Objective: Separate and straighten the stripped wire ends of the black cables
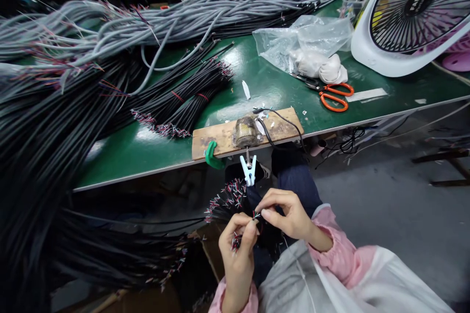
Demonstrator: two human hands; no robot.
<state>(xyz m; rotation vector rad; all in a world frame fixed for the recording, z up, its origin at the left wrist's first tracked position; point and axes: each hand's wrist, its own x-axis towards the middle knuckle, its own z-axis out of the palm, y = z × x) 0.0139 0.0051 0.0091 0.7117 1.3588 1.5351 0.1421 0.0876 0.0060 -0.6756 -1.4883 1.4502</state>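
Above the lap, my left hand [238, 244] pinches a black cable whose thin coloured wires [256, 214] fan out at its tip. More red and white wire ends show beneath its fingers. My right hand [284, 212] comes from the right, thumb and forefinger closed at those same wires. Just beyond the hands lies a bundle of black cables [225, 203] with stripped coloured ends. A light blue clip [248, 171] sticks out from a small motor [246, 132] on a wooden board [216, 136] at the table edge.
The green table [235, 102] carries grey cables [191, 14], black cable bundles [176, 102], a plastic bag [304, 39], orange-handled scissors [334, 96] and a white fan [389, 58]. A green clamp [213, 155] grips the board. Black cables hang at the left.
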